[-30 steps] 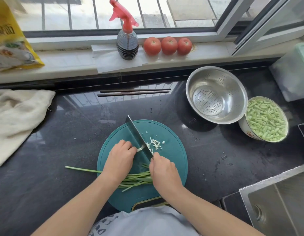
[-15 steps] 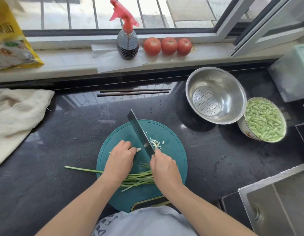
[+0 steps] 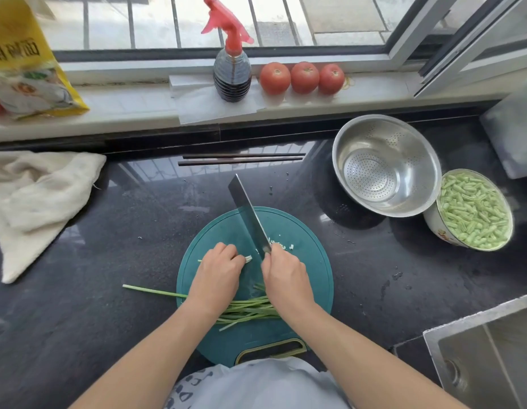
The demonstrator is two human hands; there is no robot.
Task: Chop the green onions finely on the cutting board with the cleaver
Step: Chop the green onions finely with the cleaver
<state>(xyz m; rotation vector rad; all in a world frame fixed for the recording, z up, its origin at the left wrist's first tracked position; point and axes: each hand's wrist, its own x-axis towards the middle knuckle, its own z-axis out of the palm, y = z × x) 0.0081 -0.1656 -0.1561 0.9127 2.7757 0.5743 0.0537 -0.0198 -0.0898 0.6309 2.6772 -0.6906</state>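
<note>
A round teal cutting board (image 3: 309, 261) lies on the dark counter in front of me. A bunch of green onions (image 3: 244, 309) crosses it, its green tails passing under both wrists and one stalk reaching left onto the counter. My left hand (image 3: 216, 274) curls over the bunch and holds it down, with the white ends (image 3: 248, 258) poking out by the fingertips. My right hand (image 3: 284, 276) grips the cleaver (image 3: 249, 215), whose blade is raised and tilted, tip pointing away, just right of the white ends. A small pile of chopped bits (image 3: 281, 243) lies right of the blade.
A steel colander (image 3: 386, 163) and a bowl of cut green beans (image 3: 474, 209) stand at the right. Chopsticks (image 3: 241, 159) lie behind the board, a cloth (image 3: 37, 199) at the left, a sink (image 3: 489, 349) at the lower right. A spray bottle (image 3: 232, 72) and three tomatoes (image 3: 303, 77) sit on the sill.
The cleaver has risen off the board, its tip lifting away from me. My left hand stays on the bunch, and the white ends now show beside the fingertips.
</note>
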